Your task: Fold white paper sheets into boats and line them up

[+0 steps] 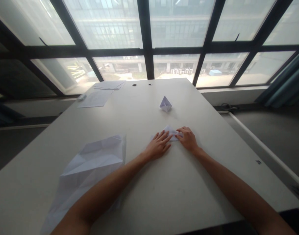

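A small folded sheet of white paper (173, 133) lies flat on the table, with a peak pointing away from me. My left hand (159, 143) rests on its left part, fingers stretched out and palm down. At the right end of the paper, my right hand (187, 137) has its fingers bent, with thumb and forefinger closed on the edge. Both hands hide parts of the folds. Just beyond them stands a finished-looking origami paper boat (165, 103) with a pointed middle, touched by neither hand.
A large creased paper sheet (93, 163) lies at the left, partly under my left forearm. Flat paper sheets (95, 99) are at the far left of the white table (139, 114), near a small clear object (82, 97). Windows stand behind; a dark mark (258, 162) is at right.
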A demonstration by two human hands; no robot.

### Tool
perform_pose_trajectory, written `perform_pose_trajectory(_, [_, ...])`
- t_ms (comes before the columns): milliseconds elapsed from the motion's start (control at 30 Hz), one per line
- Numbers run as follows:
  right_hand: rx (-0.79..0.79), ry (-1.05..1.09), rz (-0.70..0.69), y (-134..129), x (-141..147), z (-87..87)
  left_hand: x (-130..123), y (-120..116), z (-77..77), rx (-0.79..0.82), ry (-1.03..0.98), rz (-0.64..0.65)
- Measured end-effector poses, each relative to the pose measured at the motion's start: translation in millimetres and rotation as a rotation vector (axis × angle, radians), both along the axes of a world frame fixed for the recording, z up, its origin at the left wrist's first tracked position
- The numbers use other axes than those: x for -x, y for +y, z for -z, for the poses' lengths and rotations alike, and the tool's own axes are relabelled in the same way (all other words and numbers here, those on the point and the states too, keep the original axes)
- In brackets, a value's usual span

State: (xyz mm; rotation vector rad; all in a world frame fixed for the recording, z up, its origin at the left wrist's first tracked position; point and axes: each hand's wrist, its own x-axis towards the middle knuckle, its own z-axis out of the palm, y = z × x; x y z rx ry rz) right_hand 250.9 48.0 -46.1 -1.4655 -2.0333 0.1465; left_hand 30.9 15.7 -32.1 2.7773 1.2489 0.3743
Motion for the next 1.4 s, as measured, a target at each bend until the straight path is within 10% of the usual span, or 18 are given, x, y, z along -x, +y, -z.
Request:
perform_pose_trajectory(333, [0.037,-0.071,-0.256,-19,32,-2.0,0,2,4.2,0.036,0.063,-0.012])
perform_pose_trajectory(1033, [0.234,-0.128,0.06,-16,43,-3.2,5,6,7.1,0.029,0.057,-0.031])
perform_pose_trajectory(1400, [0.198,-0.007,-0.008,-17,35,-12.5,31,16,5.3,-0.076,-0.114,-0.313])
